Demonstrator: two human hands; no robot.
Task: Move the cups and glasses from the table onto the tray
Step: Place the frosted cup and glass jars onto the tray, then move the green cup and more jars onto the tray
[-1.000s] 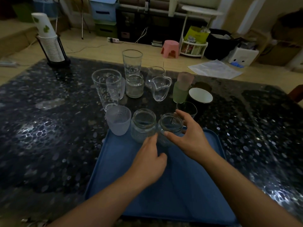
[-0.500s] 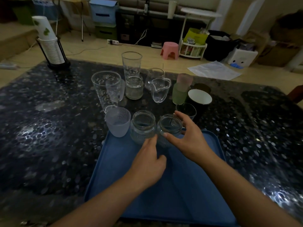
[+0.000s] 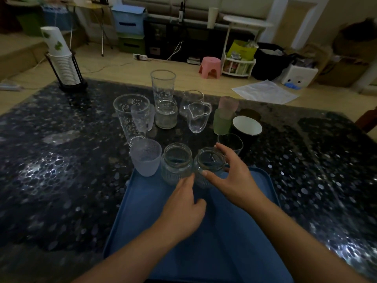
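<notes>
A blue tray (image 3: 214, 237) lies on the dark speckled table in front of me. At its far edge stand a frosted cup (image 3: 145, 157) and two ribbed glass jars. My right hand (image 3: 234, 180) grips the right jar (image 3: 210, 162) with thumb and fingers round its rim. My left hand (image 3: 183, 209) lies on the tray, its fingertip touching the base of the middle jar (image 3: 176, 162). Behind them on the table stand several more glasses: a printed tumbler (image 3: 130, 117), a tall glass (image 3: 163, 84), a small pitcher (image 3: 197, 117), a green cup (image 3: 222, 121) and a black cup (image 3: 246, 127).
A rack of stacked paper cups (image 3: 61, 58) stands at the table's far left corner. A small dark glass (image 3: 231, 141) sits just behind my right hand. The floor beyond holds a pink stool (image 3: 210, 66), boxes and bags.
Both hands and the jars have stayed nearly still; only the view has shifted slightly.
</notes>
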